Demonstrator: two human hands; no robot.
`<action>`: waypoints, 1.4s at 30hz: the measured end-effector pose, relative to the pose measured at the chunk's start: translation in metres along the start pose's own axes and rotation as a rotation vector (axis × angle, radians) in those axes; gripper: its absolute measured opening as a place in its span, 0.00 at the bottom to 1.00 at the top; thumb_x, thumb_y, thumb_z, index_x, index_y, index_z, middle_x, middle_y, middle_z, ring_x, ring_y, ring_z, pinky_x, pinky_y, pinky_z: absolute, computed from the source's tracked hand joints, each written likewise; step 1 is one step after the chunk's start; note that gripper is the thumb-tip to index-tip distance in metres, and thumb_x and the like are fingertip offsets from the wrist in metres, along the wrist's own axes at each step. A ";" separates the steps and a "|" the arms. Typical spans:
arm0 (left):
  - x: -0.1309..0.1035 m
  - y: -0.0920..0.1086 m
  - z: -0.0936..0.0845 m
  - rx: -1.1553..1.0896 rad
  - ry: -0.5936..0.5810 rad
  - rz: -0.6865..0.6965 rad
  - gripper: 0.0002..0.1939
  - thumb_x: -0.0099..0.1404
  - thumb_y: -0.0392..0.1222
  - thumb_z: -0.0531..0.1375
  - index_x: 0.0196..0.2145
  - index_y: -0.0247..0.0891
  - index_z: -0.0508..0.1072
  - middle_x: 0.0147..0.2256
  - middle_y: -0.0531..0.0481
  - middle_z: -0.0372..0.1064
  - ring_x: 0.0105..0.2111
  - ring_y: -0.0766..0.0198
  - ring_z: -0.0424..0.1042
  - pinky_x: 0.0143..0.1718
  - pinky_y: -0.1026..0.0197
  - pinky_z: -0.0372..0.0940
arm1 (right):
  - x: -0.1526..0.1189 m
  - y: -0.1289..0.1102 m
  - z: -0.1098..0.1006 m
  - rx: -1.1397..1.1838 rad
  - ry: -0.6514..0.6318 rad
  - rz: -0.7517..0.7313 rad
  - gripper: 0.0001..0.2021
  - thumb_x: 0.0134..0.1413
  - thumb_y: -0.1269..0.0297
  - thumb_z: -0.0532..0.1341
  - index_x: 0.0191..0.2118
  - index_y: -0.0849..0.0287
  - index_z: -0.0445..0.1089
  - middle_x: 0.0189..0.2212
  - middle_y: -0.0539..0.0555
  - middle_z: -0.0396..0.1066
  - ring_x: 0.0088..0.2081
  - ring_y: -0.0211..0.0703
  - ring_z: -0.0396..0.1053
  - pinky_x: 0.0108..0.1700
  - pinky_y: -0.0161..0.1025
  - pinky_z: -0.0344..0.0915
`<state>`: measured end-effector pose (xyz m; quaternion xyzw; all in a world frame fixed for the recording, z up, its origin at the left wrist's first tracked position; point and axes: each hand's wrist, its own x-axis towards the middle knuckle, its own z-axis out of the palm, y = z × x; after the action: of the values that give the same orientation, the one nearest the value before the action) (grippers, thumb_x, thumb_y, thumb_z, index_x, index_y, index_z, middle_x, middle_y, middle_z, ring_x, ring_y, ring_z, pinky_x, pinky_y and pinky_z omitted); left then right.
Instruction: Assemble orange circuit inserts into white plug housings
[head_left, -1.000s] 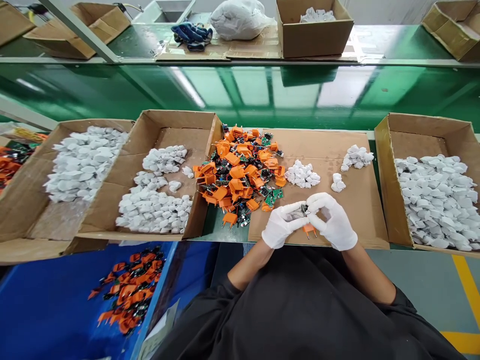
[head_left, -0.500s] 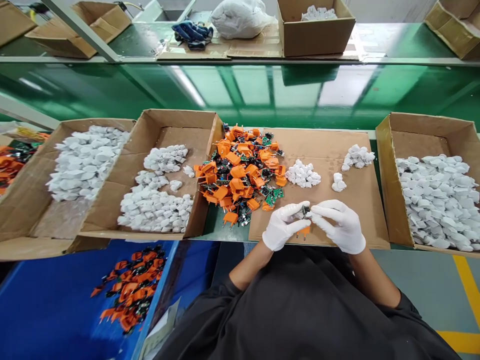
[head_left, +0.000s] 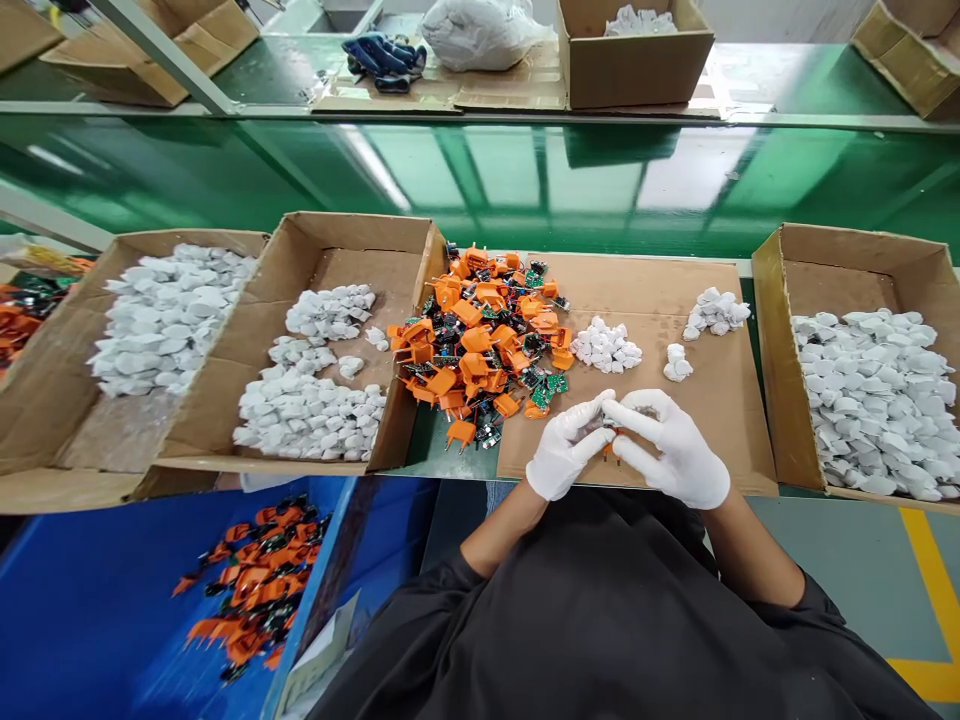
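Note:
Both my hands wear white gloves and meet at the front of the cardboard sheet [head_left: 697,385]. My left hand [head_left: 562,452] pinches an orange plug piece with a circuit board [head_left: 611,440] between thumb and fingers. My right hand [head_left: 677,455] closes its fingertips on the same piece from the right. Most of the piece is hidden by the gloves; a bit of orange shows below the fingertips. Left of my hands lies a heap of orange plug housings with green boards [head_left: 480,345]. Just beyond them sits a small pile of white pieces [head_left: 606,346].
Two smaller clusters of white pieces [head_left: 716,313] [head_left: 677,363] lie on the sheet. An open box of white pieces [head_left: 772,300] stands right, two more [head_left: 416,400] left. A blue bin [head_left: 90,620] below left holds orange parts. A shelf behind carries blue gloves [head_left: 384,60] and a carton [head_left: 637,75].
My right fingers have moved in over the piece, and less of its board and orange part shows. My left hand stays nearly in place. The heaps look unchanged.

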<state>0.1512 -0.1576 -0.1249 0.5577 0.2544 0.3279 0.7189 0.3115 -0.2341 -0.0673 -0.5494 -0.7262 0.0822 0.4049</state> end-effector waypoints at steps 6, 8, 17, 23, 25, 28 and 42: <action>-0.003 0.006 0.008 -0.213 -0.042 -0.006 0.29 0.66 0.51 0.60 0.63 0.44 0.64 0.62 0.46 0.63 0.63 0.52 0.62 0.65 0.51 0.57 | -0.004 -0.007 0.019 0.216 0.224 0.264 0.12 0.58 0.69 0.65 0.47 0.50 0.72 0.43 0.54 0.75 0.45 0.45 0.74 0.51 0.45 0.73; -0.003 0.008 0.010 -0.290 -0.053 0.032 0.31 0.64 0.57 0.60 0.62 0.43 0.65 0.63 0.44 0.61 0.64 0.49 0.59 0.65 0.50 0.57 | -0.006 -0.008 0.028 0.241 0.242 0.358 0.15 0.55 0.66 0.67 0.48 0.52 0.71 0.44 0.55 0.74 0.45 0.46 0.74 0.50 0.46 0.73; -0.008 0.001 0.018 -0.213 0.140 0.104 0.33 0.63 0.57 0.62 0.63 0.47 0.63 0.55 0.45 0.70 0.44 0.61 0.71 0.53 0.55 0.64 | -0.014 -0.005 0.037 0.423 0.204 0.416 0.22 0.55 0.63 0.67 0.56 0.50 0.67 0.52 0.56 0.72 0.52 0.51 0.72 0.57 0.51 0.70; -0.011 0.001 0.015 -0.137 0.179 0.032 0.29 0.62 0.56 0.63 0.57 0.41 0.71 0.29 0.54 0.68 0.29 0.69 0.63 0.37 0.64 0.63 | -0.013 -0.006 0.042 0.407 0.233 0.401 0.22 0.53 0.64 0.69 0.54 0.47 0.69 0.48 0.55 0.73 0.48 0.49 0.74 0.53 0.50 0.73; -0.011 0.002 0.014 -0.112 0.199 0.025 0.28 0.63 0.56 0.62 0.57 0.41 0.71 0.28 0.55 0.67 0.29 0.70 0.62 0.36 0.65 0.62 | -0.014 -0.005 0.043 0.405 0.251 0.414 0.20 0.53 0.65 0.69 0.53 0.47 0.70 0.46 0.54 0.73 0.45 0.48 0.74 0.51 0.49 0.74; -0.011 0.000 0.013 -0.079 0.211 0.023 0.27 0.64 0.55 0.62 0.57 0.40 0.72 0.27 0.54 0.68 0.28 0.69 0.62 0.36 0.65 0.62 | -0.014 -0.004 0.041 0.403 0.243 0.413 0.19 0.54 0.65 0.68 0.52 0.47 0.70 0.45 0.54 0.73 0.45 0.48 0.74 0.51 0.49 0.73; -0.006 0.002 0.012 -0.007 0.200 0.064 0.23 0.64 0.56 0.61 0.49 0.39 0.78 0.48 0.44 0.77 0.44 0.55 0.76 0.48 0.56 0.71 | -0.004 -0.013 0.040 0.692 0.264 0.618 0.15 0.50 0.55 0.70 0.40 0.52 0.69 0.39 0.52 0.75 0.42 0.45 0.77 0.47 0.44 0.77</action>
<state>0.1561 -0.1695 -0.1198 0.5275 0.3057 0.4057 0.6809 0.2754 -0.2291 -0.0881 -0.5785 -0.4012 0.3650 0.6092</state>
